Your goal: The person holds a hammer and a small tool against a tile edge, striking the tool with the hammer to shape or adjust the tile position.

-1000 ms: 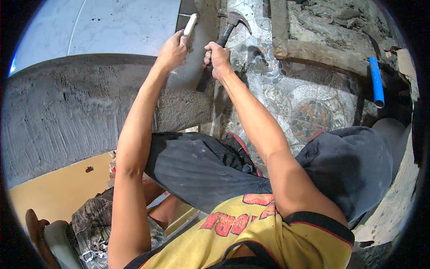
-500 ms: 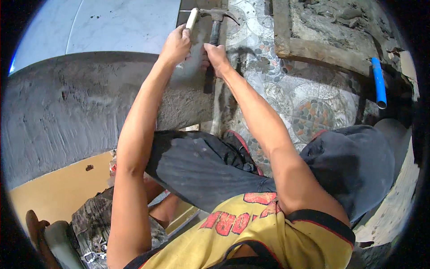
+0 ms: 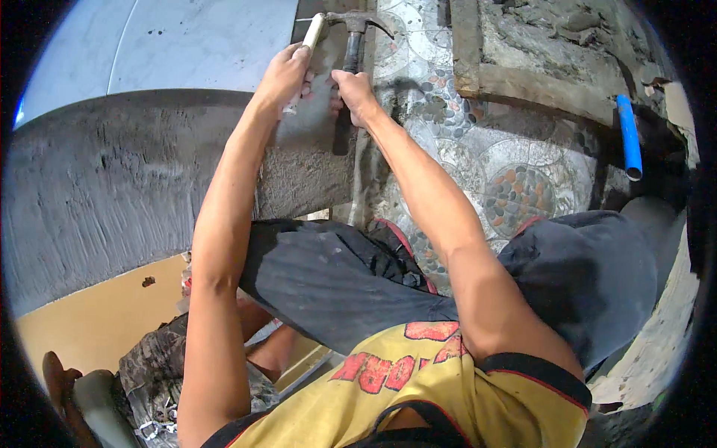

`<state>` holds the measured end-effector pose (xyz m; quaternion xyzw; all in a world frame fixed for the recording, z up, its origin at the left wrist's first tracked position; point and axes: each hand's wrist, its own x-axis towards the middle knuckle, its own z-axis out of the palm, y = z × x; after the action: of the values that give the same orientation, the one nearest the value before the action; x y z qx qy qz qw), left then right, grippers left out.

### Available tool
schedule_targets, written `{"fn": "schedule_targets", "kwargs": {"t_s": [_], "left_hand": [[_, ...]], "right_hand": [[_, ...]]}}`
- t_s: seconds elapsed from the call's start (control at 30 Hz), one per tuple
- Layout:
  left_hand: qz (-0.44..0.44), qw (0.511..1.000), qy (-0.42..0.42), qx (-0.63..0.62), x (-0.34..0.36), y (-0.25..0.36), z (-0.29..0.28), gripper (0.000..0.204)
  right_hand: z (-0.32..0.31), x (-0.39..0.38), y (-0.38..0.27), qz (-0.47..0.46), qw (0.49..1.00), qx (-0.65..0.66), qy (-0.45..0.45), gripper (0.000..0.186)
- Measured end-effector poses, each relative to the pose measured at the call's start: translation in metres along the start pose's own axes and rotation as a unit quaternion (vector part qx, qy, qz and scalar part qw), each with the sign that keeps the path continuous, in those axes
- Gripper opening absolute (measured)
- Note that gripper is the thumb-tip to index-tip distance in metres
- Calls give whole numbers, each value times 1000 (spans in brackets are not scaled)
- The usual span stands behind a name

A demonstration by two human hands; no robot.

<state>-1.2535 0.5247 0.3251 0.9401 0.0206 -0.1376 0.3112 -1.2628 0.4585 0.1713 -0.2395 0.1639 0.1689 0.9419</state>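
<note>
My left hand (image 3: 285, 78) grips an upright pale stick-like tool (image 3: 314, 31) at the edge of the grey cement surface (image 3: 149, 172), beside pale marbled tiles (image 3: 202, 45); what is at the tool's lower end is hard to make out. My right hand (image 3: 353, 97) is wrapped round the dark handle of a claw hammer (image 3: 356, 24), whose head touches or nearly touches the top of the pale tool, claw pointing right. Under the hammer runs a dark strip along the edge of the patterned floor.
A rough wooden frame with mortar (image 3: 541, 82) lies at the upper right, with a blue pipe (image 3: 628, 138) below it. Pebble-patterned floor tiles (image 3: 519, 194) lie around my legs. Another person in camouflage shorts (image 3: 153, 373) is at the lower left, beside a tan panel (image 3: 97, 302).
The hammer head has swung left to the top of the pale tool in my left hand, and my right hand has moved slightly left. The pale tool has shifted a little left and up.
</note>
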Motion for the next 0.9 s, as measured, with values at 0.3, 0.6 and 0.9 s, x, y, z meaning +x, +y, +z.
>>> {"fn": "schedule_targets", "kwargs": {"t_s": [0.3,0.6,0.9], "left_hand": [[31,998,-40,41,6,-16,-7,41],[55,994,-20,94,5,-13,-4,40],[47,989,14,139,8,-11,5,43]], "right_hand": [[1,-15,1,-16,1000,4,1,20],[-13,-11,-4,-2,999,35,22,16],[0,-3,15,-40,997,36,50,19]]}}
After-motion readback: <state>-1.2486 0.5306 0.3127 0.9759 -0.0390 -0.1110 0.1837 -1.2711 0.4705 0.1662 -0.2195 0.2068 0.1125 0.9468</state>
